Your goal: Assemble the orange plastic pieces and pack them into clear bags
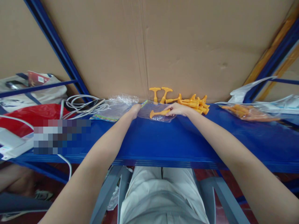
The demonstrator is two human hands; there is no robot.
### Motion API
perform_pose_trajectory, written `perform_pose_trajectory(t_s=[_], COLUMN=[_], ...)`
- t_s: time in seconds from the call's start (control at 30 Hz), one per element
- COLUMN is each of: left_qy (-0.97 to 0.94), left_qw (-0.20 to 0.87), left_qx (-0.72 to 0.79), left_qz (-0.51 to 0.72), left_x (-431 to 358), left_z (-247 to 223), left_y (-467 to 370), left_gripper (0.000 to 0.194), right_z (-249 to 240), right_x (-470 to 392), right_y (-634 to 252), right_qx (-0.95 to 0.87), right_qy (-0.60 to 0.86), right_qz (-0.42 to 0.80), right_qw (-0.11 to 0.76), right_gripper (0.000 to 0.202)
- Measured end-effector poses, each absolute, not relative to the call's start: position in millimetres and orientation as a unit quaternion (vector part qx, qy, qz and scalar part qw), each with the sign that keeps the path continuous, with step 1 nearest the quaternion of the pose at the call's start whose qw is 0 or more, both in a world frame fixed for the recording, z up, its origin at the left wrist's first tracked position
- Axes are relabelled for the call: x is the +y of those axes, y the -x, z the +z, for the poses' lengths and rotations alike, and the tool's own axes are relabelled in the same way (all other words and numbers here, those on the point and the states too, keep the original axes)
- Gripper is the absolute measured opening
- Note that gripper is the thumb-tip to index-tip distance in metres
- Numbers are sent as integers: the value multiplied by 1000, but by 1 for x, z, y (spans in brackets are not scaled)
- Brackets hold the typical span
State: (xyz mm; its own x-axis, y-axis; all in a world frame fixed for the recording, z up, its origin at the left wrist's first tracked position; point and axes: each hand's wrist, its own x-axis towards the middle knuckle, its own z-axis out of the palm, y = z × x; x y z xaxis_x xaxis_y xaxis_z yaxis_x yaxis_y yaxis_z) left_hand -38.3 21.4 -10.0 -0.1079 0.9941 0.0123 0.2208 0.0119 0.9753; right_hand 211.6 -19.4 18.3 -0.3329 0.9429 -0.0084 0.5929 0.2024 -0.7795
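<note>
A clear plastic bag (pixel 146 112) lies on the blue shelf, its left end pinched in my left hand (pixel 135 111). My right hand (pixel 177 109) is closed on the right end of an orange T-shaped piece (pixel 158 114), which lies over or inside the bag; which of the two is not clear. Behind the bag, two more orange T-shaped pieces (pixel 166 94) stand upright near the cardboard. A pile of similar orange pieces (pixel 198 104) sits just beyond my right hand.
Flat clear bags with a colourful edge (pixel 106 117) lie left of my left hand, beside coiled white cables (pixel 80 104). A filled bag of orange pieces (pixel 249 112) is at the right. Cardboard (pixel 182 46) rises behind the blue shelf (pixel 161 143). A person's leg shows at lower left.
</note>
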Motion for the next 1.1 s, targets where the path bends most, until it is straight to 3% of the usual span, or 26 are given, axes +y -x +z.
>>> perform_pose_trajectory(t_s=[0.17, 0.3, 0.53, 0.93, 1.1], left_qy=[-458, -419, -412, -402, -474], left_qw=[483, 491, 367, 432, 340], left_qx=[581, 585, 640, 613, 627], left_qz=[468, 490, 535, 526, 517], left_x=[11, 7, 11, 6, 8], left_z=[2, 7, 5, 8, 2], left_y=[27, 23, 31, 29, 31], left_gripper=[14, 22, 35, 38, 30], right_z=[15, 7, 3, 6, 8], right_x=[-18, -17, -20, -25, -28], right_y=[-200, -193, -187, -182, -181], right_qx=[-714, -716, -697, -666, -659], right_qy=[556, 507, 454, 437, 432], right_qz=[308, 376, 453, 510, 527], right_qw=[294, 299, 321, 324, 319], right_gripper=[31, 40, 31, 30, 32])
